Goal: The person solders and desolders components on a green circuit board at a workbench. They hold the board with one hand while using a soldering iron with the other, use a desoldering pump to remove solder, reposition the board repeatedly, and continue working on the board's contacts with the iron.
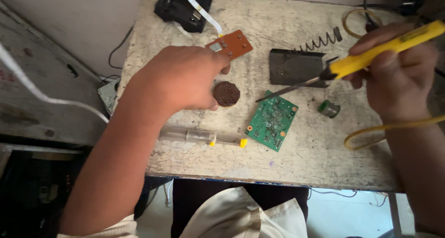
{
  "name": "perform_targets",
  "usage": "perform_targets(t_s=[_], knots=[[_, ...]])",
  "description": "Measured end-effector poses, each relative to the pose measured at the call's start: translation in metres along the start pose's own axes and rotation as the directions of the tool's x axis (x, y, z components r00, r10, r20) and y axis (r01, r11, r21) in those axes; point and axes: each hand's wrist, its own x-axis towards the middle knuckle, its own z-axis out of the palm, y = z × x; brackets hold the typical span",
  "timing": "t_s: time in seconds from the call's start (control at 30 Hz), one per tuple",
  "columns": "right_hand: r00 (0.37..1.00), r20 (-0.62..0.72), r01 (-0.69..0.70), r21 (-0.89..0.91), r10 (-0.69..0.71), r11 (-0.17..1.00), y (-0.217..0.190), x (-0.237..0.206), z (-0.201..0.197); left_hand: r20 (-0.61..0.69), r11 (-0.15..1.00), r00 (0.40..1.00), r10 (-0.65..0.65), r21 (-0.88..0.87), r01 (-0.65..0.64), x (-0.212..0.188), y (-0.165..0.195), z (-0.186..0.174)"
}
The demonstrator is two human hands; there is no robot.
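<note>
Two hands are seen over a worn, pale work table [287, 159]. A yellow-handled soldering iron [371, 57] is gripped in the right hand [398, 75], whose fingers are closed around the handle; the dark metal tip is pointed down and to the left and ends just above the upper corner of a green circuit board [272, 120], though contact cannot be told. The green board lies flat and tilted near the middle of the table. The left hand [181, 78] is held palm down with the fingers curled loosely; nothing is seen grasped in it, and its fingertips rest beside a small round brown disc [226, 93] and near a brown circuit board [230, 44]. A white flat ribbon cable [200, 9] is run from the brown board to a black box [183, 8] at the table's far edge. A clear syringe with yellow fittings [204, 137] is laid below the left hand, just beside the green board. A dark metal stand with a coiled spring [296, 66] is placed behind the iron's tip, and a small spool of solder [329, 108] sits near the right hand. A yellow cord [371, 131] is looped under the right wrist.
</note>
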Motion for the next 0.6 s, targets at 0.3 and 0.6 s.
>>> perform_targets(t_s=[0.3,0.6], knots=[[0.994,-0.107,-0.030,-0.044,0.025,0.999,0.006,-0.007,-0.026,-0.239,0.960,0.934,0.266,-0.022,-0.279,0.003,-0.001,0.005],[0.986,-0.159,-0.058,-0.075,0.046,0.996,0.009,-0.003,-0.040,0.336,0.986,0.930,0.148,0.025,-0.166,-0.017,0.031,-0.008]])
